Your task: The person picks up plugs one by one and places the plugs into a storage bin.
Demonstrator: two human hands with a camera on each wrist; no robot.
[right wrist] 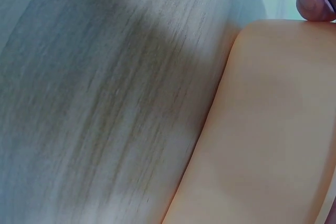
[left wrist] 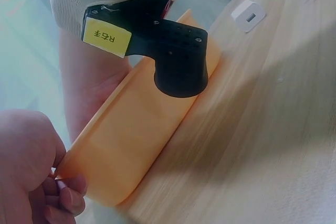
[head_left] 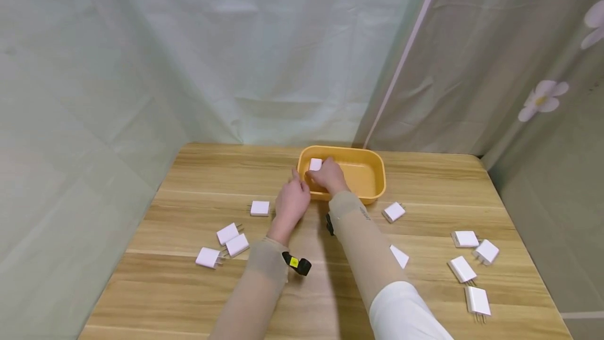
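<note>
Tray [head_left: 373, 169] orange, otherwise bare | right hand [head_left: 327, 174] fingers grasping white charger [head_left: 315, 164] inside | left hand [head_left: 291, 203] fingers curled on its corner

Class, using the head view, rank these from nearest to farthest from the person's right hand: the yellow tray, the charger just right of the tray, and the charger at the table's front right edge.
1. Yellow tray: the right hand is over it.
2. Charger beside the tray: just right.
3. Front-right charger: far right, near the table edge.

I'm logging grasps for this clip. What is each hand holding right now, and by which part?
The right hand grips a white charger by its lower end, over the yellow tray. The left hand holds the tray's near-left corner.
</note>
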